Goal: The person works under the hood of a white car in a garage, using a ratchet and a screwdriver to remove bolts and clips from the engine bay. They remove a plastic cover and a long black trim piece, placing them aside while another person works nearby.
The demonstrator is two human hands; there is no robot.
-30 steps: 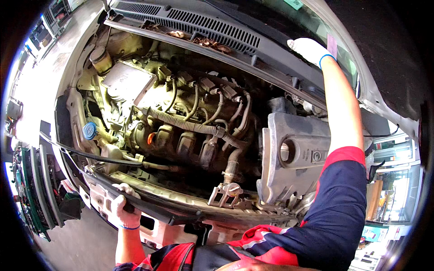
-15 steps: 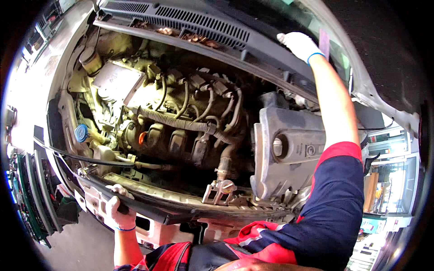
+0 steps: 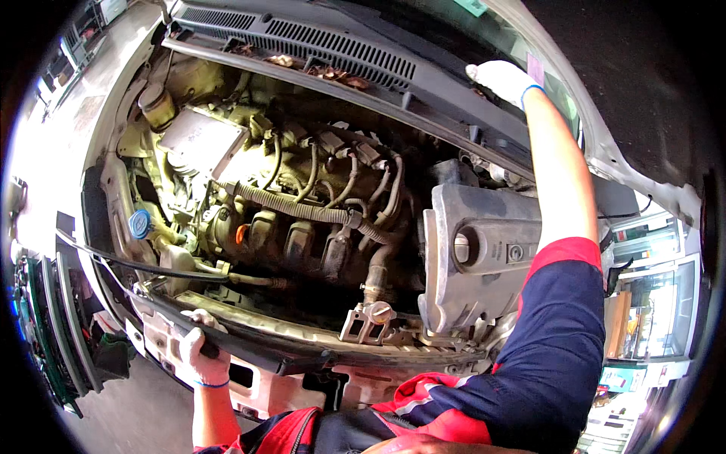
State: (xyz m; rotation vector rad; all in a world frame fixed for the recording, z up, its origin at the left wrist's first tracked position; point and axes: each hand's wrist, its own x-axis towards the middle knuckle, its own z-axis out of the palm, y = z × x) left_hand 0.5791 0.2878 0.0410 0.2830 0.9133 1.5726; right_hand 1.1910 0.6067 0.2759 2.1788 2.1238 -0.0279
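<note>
My left hand (image 3: 204, 356), in a white glove, is closed around the black trim strip (image 3: 261, 352) along the front edge of a car's engine bay. A dark part shows between its thumb and fingers. Far off at the upper right, my gloved right hand (image 3: 501, 80) rests at the black cowl panel (image 3: 442, 113) below the windshield. Its fingers look drawn together, and whatever lies under them is hidden. Between my hands lies the uncovered engine (image 3: 302, 197), with a ribbed hose (image 3: 291, 204) across it. A grey plastic engine cover (image 3: 491, 219) sits on the right side, under my right arm.
Dry leaves (image 3: 333, 74) lie in the cowl gutter. A blue cap (image 3: 139, 224) and a reservoir (image 3: 157, 104) stand at the left of the bay. A black rod (image 3: 151, 266) crosses the front left corner. Dark panels (image 3: 64, 333) stand on the floor at left.
The view has shifted slightly. My left hand keeps its hold on the trim strip, and my right hand stays by the windshield base.
</note>
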